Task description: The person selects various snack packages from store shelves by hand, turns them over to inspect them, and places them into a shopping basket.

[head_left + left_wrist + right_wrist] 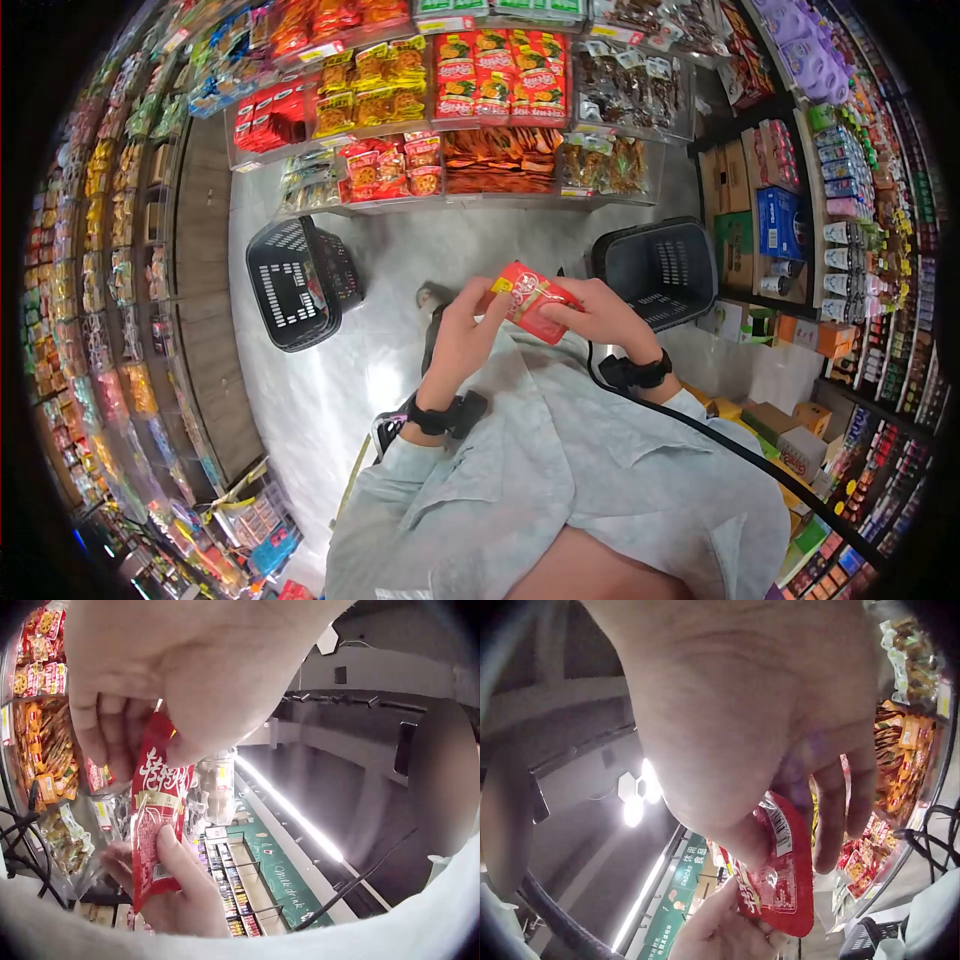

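Observation:
A red snack packet (pixel 533 303) with white lettering and a yellow corner is held in front of the person's body, between both hands. The left hand (pixel 468 325) pinches its left end, thumb over the front. At the other end the right hand (pixel 606 318) grips the packet, its thumb laid across the face. In the left wrist view the packet (pixel 156 814) stands nearly upright, white characters showing. The right wrist view shows a barcode on the packet (pixel 784 862) beside the right thumb.
Two dark shopping baskets flank the person: a left basket (pixel 290 285) and a right basket (pixel 655 265). Ahead, tiered bins hold red packets (pixel 500 80) and other snacks. Shelves of goods line both sides. A black cable (pixel 740 445) runs past the right arm.

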Available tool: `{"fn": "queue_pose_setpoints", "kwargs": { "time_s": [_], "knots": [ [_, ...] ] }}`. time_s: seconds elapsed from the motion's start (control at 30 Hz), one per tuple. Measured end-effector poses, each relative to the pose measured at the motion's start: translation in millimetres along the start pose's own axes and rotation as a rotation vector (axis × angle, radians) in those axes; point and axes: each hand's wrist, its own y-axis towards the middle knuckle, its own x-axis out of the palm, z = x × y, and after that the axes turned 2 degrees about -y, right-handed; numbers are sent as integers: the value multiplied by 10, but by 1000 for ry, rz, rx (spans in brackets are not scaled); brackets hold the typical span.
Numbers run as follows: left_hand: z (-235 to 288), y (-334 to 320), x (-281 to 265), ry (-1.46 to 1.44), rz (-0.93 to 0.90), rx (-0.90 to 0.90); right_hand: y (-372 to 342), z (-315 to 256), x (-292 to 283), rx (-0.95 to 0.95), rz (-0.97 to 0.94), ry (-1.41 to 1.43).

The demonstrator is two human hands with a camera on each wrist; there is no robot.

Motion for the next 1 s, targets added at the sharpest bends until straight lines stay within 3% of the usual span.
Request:
{"fn": "queue_pose_setpoints", "kwargs": {
  "time_s": [0.27,0.37,0.63,0.87,1.0],
  "knots": [
    [-300,-356,-1041,-95,13,42,557,-486,860,6,-61,-84],
    [-427,-554,-1638,-113,111,95,887,-739,1457,11,-11,-118],
    [-988,-1138,-3001,-193,292,13,1805,-1479,2538,-72,-168,-227],
    [-1413,-1381,-3482,-376,477,-48,2467,-1905,3154,-196,-367,-289],
    [-1378,-1434,-3797,-492,576,-111,3000,-2009,3406,-226,-485,-323]
  ]
}}
